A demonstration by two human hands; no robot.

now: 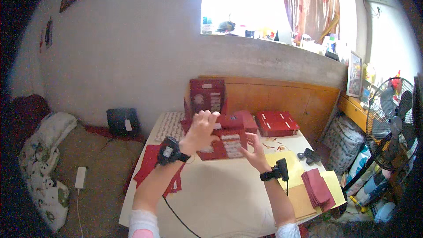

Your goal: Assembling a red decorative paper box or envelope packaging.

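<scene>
Over the far middle of the table, a flat dark red packet (224, 146) with pale printing is tilted up between my hands; its exact kind is unclear. My left hand (200, 133) grips its left side, the bent fingers reaching over its upper part. At the right edge, my right hand (255, 153) pinches it between thumb and fingers, slightly blurred. Right behind stands an upright stack of similar red packets (207, 94). Loose red sheets (149, 164) lie beside my left forearm, partly hidden by it.
A neat red stack (276, 124) sits at the back right of the white table (207, 198). Yellow paper (282, 163), folded maroon pieces (317, 188) and a small black object (312, 155) lie on the right. A fan (392, 123) stands beyond; a bed (97, 163) is left.
</scene>
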